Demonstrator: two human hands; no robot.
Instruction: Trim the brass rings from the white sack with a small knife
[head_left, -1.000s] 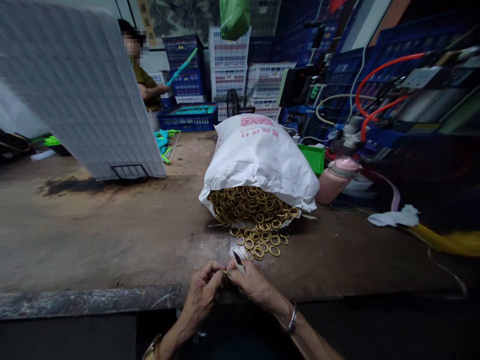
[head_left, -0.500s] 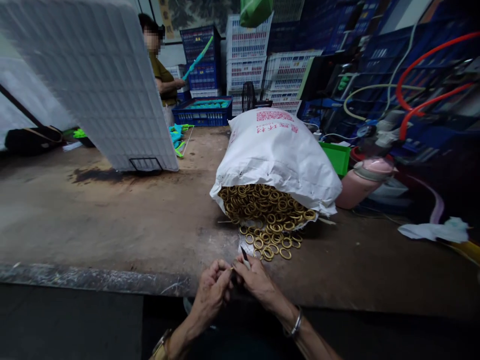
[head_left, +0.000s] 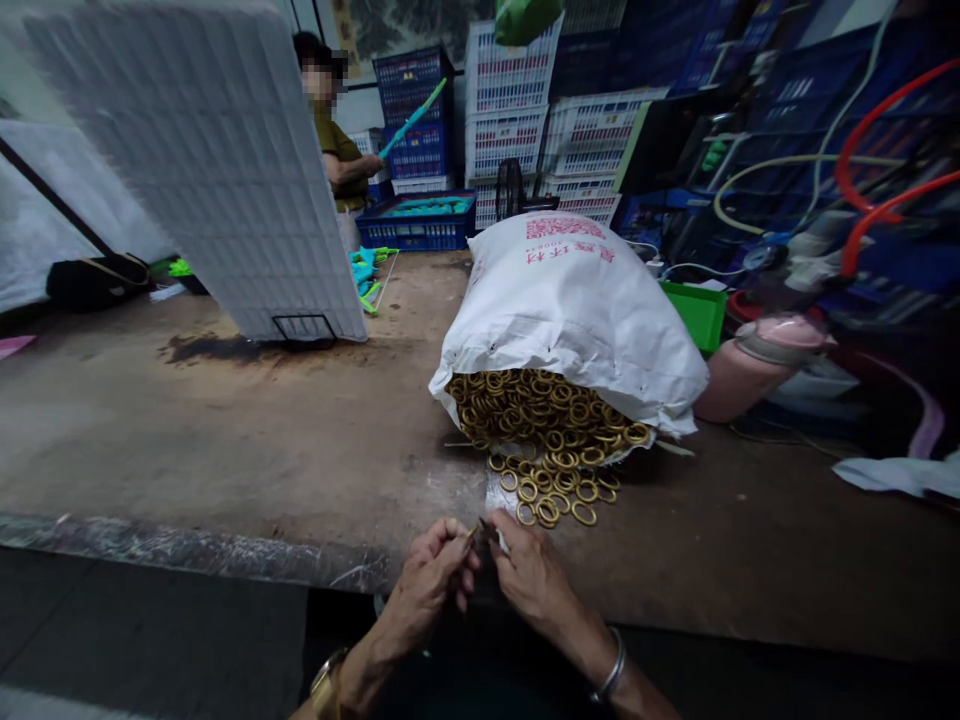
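Note:
At the table's front edge, my left hand pinches a gold-coloured ring between thumb and fingertips. Close beside it on the right, my right hand is closed around a small knife with a dark blade and a pale handle. The blade tip is at or very near the ring; contact is hard to make out. Beyond my hands, several loose gold rings lie on the table, spilling from the open mouth of a white woven sack packed with more of them.
Left of the sack, a tall white ribbed panel stands on the brown table. A pink bottle and a green tray are at right, near red hoses. Behind, a person holds a turquoise-green stick before stacked crates.
The knife in my right hand has tilted from pointing up and away to pointing left, toward the ring. My hands are slightly further apart. The whole view has shifted a little to the left.

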